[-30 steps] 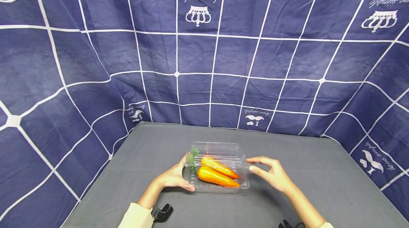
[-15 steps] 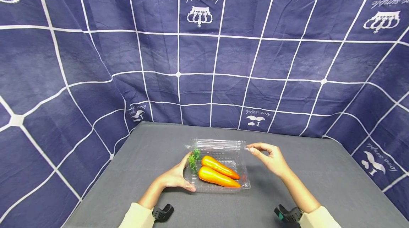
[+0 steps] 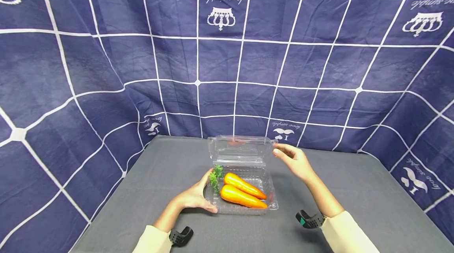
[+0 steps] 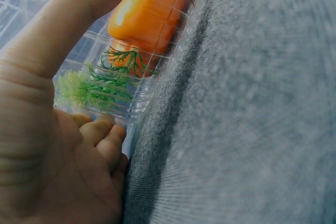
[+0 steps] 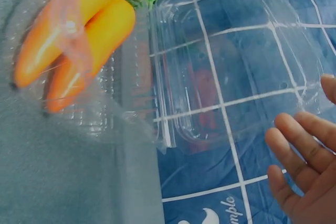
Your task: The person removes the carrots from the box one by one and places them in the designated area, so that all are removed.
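left hand (image 3: pixel 194 196) grips box (image 3: pixel 248 210); right hand (image 3: pixel 296 162), loosely spread, by lid (image 3: pixel 237 149); blue cloth (image 3: pixel 220 62) behind.

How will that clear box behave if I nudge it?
The clear box will probably flex, as its plastic looks thin. Lying flat on the table, it may slide rather than roll. Its raised lid may swing, being hinged along one edge.

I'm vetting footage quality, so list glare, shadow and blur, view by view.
Head: evenly lit, glints on the carrots and clear lid, soft shadow beneath the left hand. Left wrist: dimmer, bright highlight on a carrot, the table's weave blurring toward the right edge. Right wrist: hazy, cool tint, pale glare across the box and carrots.
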### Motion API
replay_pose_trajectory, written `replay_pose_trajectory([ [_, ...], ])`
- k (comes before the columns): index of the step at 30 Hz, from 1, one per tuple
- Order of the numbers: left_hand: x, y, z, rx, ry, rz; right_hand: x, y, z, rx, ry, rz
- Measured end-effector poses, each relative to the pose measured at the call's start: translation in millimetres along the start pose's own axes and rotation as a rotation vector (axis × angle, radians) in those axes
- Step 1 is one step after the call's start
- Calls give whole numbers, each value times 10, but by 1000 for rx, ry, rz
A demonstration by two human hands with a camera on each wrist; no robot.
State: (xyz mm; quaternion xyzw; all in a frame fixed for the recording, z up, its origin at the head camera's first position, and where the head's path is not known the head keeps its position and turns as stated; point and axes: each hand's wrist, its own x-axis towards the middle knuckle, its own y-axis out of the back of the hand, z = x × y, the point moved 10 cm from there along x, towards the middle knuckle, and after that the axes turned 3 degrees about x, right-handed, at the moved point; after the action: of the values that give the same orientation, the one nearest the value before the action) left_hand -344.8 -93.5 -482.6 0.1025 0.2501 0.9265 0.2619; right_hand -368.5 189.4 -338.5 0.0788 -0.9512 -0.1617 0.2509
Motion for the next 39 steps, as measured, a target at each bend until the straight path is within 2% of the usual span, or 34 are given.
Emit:
replay_pose_trajectory([
  [5, -10, 2, -14, 10, 18, 4, 129, 3, 57, -34, -60, 28],
  [12, 3, 2, 2, 8, 0, 0, 247, 28, 161, -57, -108, 86],
  [18, 3, 6, -5, 2, 9, -1, 326, 29, 311, -181, -148, 132],
  [29, -1, -14, 7, -11, -9, -7, 261, -89, 596, -212, -204, 132],
  [35, -2, -10, 4, -14, -13, -7, 177, -164, 817, -154, -270, 125],
  [39, 0, -10, -2, -16, -12, -9, 150, -185, 863, -153, -280, 136],
])
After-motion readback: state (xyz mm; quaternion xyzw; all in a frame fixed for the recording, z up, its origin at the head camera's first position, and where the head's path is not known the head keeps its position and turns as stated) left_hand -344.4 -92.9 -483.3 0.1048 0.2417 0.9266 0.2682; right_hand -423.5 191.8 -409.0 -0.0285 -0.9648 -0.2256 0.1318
